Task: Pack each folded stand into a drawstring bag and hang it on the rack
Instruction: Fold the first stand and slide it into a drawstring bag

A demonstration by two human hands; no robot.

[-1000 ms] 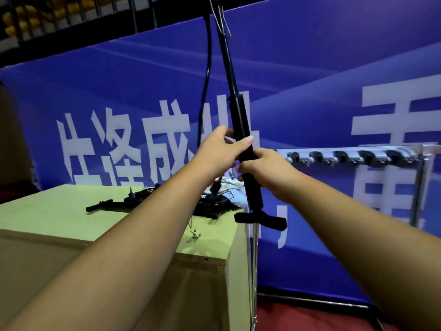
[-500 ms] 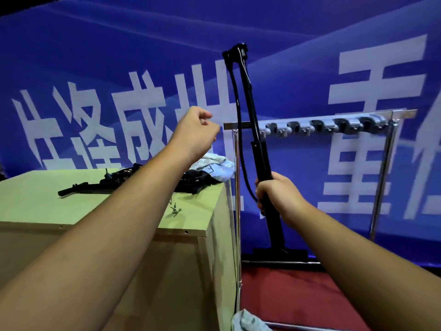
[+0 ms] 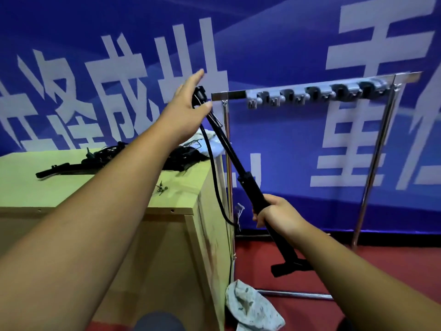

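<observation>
Black stand [image 3: 253,191] leaned tilted just right of the cabinet [image 3: 28,192], chrome rack [image 3: 310,90] stood further right, pale drawstring bag [image 3: 250,306] lay crumpled at its foot.

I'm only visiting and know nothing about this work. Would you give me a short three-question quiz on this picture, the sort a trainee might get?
1. True or false: the right hand grips the black stand by its pole.
2. The left hand, up by the stand's top end, is: A) open, fingers straight; B) clenched in a fist; C) holding a cup.
3. Fill in: the patterned cloth bag lies on the ____ beside the wooden cabinet.
Key: 1 true; 2 A; 3 floor.
</observation>
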